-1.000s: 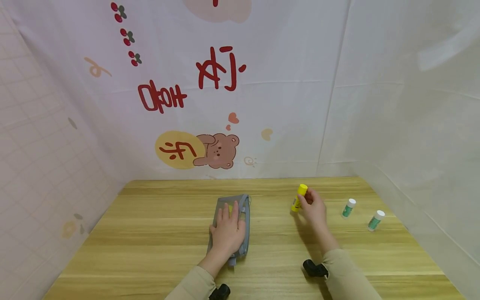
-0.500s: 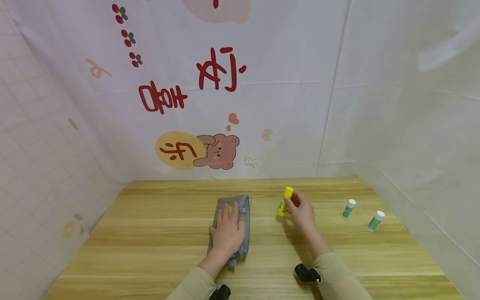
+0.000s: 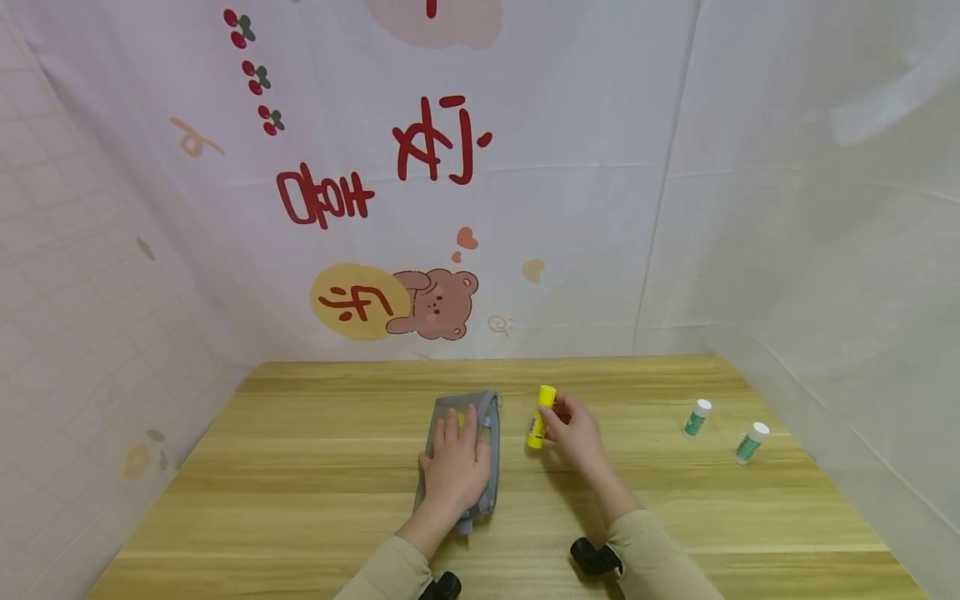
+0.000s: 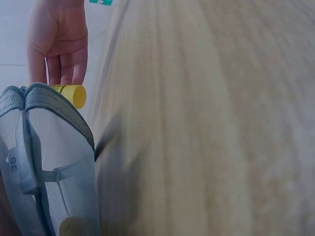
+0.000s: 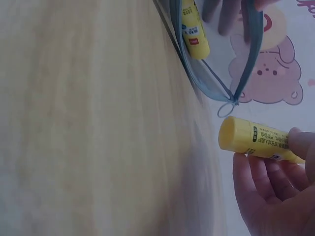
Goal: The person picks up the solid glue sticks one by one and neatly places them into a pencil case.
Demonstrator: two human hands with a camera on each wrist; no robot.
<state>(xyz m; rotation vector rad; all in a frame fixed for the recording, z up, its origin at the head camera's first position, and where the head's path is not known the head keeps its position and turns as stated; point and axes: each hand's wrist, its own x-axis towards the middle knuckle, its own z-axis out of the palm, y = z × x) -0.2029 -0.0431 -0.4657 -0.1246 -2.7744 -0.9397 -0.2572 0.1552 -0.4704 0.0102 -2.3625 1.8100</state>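
My right hand point(image 3: 579, 433) pinches a yellow glue stick point(image 3: 542, 417) between thumb and fingers, held upright just right of a grey mesh zip pouch point(image 3: 487, 492). In the right wrist view this glue stick point(image 5: 256, 138) points toward the pouch's zip end, where a small ring pull hangs. Another yellow glue stick point(image 5: 196, 37) lies inside the pouch, whose zip is undone. My left hand point(image 3: 456, 467) lies flat on the pouch with fingers spread, covering much of it. The left wrist view shows the pouch's side point(image 4: 64, 162) with the held glue stick behind it.
Two green glue sticks with white caps, one nearer the back point(image 3: 697, 417) and one further right point(image 3: 752, 442), stand on the wooden table point(image 3: 315, 467). A printed white cloth point(image 3: 585, 208) hangs behind the table and along both sides.
My right hand has carried the yellow glue stick leftward across the table, close to the pouch. The left hand and the pouch have stayed in place.
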